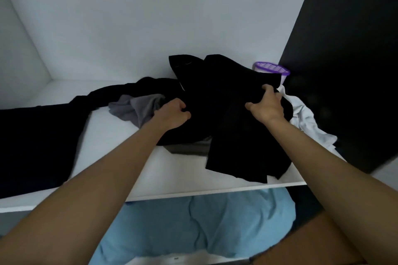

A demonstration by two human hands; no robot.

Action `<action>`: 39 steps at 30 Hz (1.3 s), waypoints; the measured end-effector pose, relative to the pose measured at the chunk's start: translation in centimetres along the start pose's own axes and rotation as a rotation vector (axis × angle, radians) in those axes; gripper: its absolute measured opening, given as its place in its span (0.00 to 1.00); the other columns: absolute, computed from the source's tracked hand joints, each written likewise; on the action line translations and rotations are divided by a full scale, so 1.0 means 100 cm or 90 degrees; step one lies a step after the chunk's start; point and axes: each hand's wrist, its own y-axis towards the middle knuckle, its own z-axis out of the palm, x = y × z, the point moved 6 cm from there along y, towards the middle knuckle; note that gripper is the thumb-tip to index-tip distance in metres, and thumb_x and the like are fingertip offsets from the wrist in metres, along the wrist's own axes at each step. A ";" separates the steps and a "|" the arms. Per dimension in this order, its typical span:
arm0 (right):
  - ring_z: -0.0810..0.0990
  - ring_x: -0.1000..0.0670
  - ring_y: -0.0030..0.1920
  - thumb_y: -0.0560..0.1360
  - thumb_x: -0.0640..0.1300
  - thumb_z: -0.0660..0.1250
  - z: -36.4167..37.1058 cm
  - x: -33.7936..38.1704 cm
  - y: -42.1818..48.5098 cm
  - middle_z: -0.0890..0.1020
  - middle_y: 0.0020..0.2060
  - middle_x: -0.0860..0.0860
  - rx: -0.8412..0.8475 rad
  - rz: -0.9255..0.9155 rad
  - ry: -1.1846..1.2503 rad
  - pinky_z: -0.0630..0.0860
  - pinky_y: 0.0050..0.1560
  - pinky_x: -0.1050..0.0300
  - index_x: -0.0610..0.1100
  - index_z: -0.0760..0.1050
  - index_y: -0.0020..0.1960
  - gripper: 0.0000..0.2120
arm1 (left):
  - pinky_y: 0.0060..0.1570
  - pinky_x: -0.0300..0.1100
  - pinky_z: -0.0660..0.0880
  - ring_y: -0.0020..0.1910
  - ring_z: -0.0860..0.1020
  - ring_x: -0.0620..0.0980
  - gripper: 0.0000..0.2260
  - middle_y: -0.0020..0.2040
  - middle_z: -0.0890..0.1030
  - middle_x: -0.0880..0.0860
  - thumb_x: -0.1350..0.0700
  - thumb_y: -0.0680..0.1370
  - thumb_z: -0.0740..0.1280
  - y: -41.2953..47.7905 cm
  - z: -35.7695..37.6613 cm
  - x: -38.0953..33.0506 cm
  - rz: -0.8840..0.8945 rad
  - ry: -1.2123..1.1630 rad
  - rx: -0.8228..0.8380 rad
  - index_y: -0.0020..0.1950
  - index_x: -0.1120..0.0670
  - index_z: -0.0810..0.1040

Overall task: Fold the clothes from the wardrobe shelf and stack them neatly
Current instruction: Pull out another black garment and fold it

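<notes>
Plainly both grips, left hand (pixel 172 114) and right hand (pixel 267 106), clamp the black garment (pixel 239 137) near shelf (pixel 172 178) edge.

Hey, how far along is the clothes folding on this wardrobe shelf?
Nothing looks folded or stacked yet. The left hand and right hand grip a black garment on the white shelf. A grey garment, a white garment and a long dark garment at the far left lie crumpled, all left to fold.

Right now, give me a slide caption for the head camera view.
The left hand and right hand grip a black garment among grey cloth and white cloth on a white wardrobe shelf.
</notes>
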 end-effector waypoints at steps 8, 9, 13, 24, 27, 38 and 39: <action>0.79 0.44 0.58 0.78 0.52 0.65 -0.004 0.009 0.008 0.78 0.62 0.52 -0.054 -0.313 -0.054 0.71 0.52 0.51 0.52 0.81 0.57 0.11 | 0.51 0.45 0.76 0.51 0.80 0.49 0.13 0.52 0.83 0.50 0.44 0.80 0.65 -0.007 0.015 -0.066 0.022 -0.166 -0.098 0.56 0.52 0.79; 0.80 0.45 0.58 0.79 0.52 0.65 -0.007 0.010 0.005 0.80 0.60 0.53 -0.068 -0.349 -0.039 0.71 0.52 0.51 0.51 0.82 0.56 0.11 | 0.47 0.44 0.75 0.49 0.81 0.48 0.16 0.50 0.84 0.49 0.40 0.79 0.64 -0.006 0.020 -0.072 -0.006 -0.210 -0.065 0.55 0.51 0.79; 0.82 0.49 0.55 0.80 0.48 0.65 -0.019 0.009 -0.019 0.83 0.59 0.53 -0.134 -0.490 0.043 0.76 0.52 0.53 0.46 0.85 0.55 0.11 | 0.42 0.44 0.76 0.49 0.84 0.48 0.26 0.47 0.87 0.48 0.32 0.76 0.62 0.002 0.027 -0.085 -0.128 -0.392 -0.018 0.59 0.52 0.77; 0.78 0.50 0.63 0.78 0.41 0.69 0.011 -0.025 -0.133 0.86 0.51 0.50 0.381 -0.784 0.019 0.72 0.66 0.54 0.39 0.85 0.50 0.08 | 0.42 0.44 0.80 0.50 0.83 0.50 0.20 0.51 0.85 0.53 0.41 0.75 0.71 -0.001 0.048 -0.101 -0.192 -0.470 0.054 0.59 0.52 0.76; 0.77 0.54 0.65 0.78 0.40 0.69 0.009 -0.026 -0.135 0.86 0.53 0.50 0.413 -0.706 0.008 0.68 0.69 0.61 0.38 0.85 0.51 0.08 | 0.43 0.44 0.81 0.50 0.84 0.50 0.21 0.50 0.86 0.53 0.40 0.76 0.70 -0.018 0.061 -0.105 -0.181 -0.463 0.111 0.60 0.54 0.75; 0.83 0.45 0.49 0.76 0.41 0.70 0.007 -0.030 -0.151 0.86 0.47 0.50 0.596 -0.505 -0.011 0.76 0.57 0.43 0.41 0.84 0.41 0.08 | 0.48 0.50 0.80 0.57 0.79 0.55 0.44 0.66 0.75 0.56 0.38 0.73 0.72 -0.017 0.031 -0.100 -0.228 -0.564 -0.081 0.79 0.53 0.53; 0.84 0.44 0.47 0.76 0.41 0.70 0.005 -0.033 -0.150 0.86 0.46 0.50 0.604 -0.486 -0.015 0.77 0.55 0.42 0.41 0.84 0.41 0.08 | 0.45 0.49 0.81 0.54 0.80 0.55 0.46 0.65 0.75 0.57 0.37 0.72 0.73 -0.014 0.028 -0.099 -0.239 -0.560 -0.081 0.80 0.51 0.50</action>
